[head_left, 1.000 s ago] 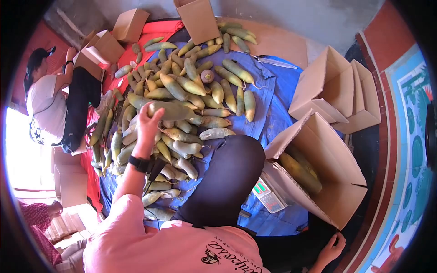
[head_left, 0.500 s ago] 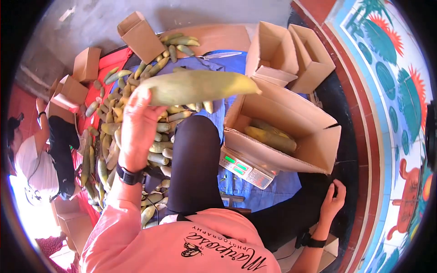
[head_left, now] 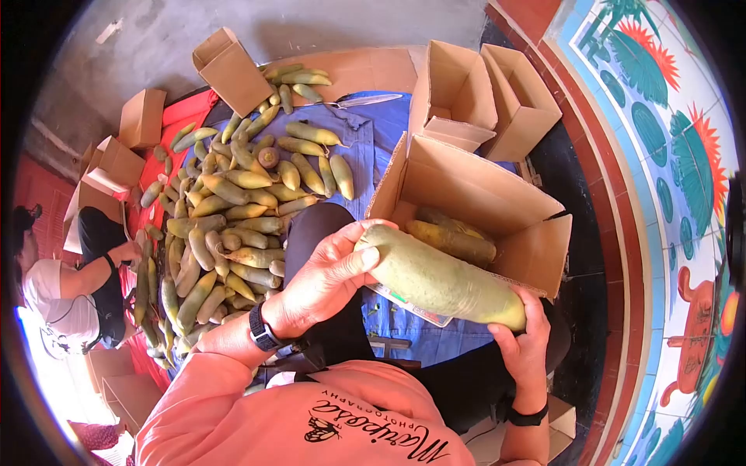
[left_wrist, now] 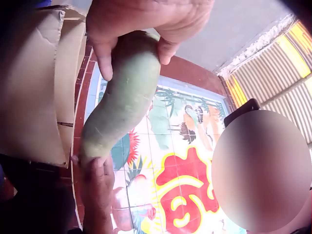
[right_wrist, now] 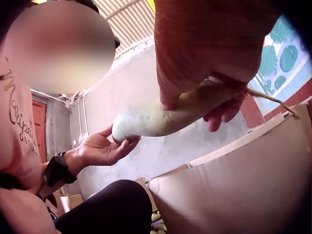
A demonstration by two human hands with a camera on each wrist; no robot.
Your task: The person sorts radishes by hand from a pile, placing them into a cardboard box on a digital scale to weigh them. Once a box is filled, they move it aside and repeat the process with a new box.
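A large pale-green radish is held up in front of the body, aslant, above the lap. My left hand grips its blunt end, thumb on top. At the narrower end, my right hand pinches it between thumb and fingers. In the right wrist view a thin root tail sticks out past the right hand. Just beyond the radish stands an open cardboard box with a few radishes in it. A scale shows partly below the held radish, the rest hidden.
A big pile of radishes lies on blue and red sheets to the left. More open boxes stand behind the near box, and another carton at the back. Another person sits at the far left. A tiled wall runs along the right.
The radish has come from over the pile to in front of my body, turning slantwise. My right hand has risen from beside the knee and taken its narrow end. The head view has swung right.
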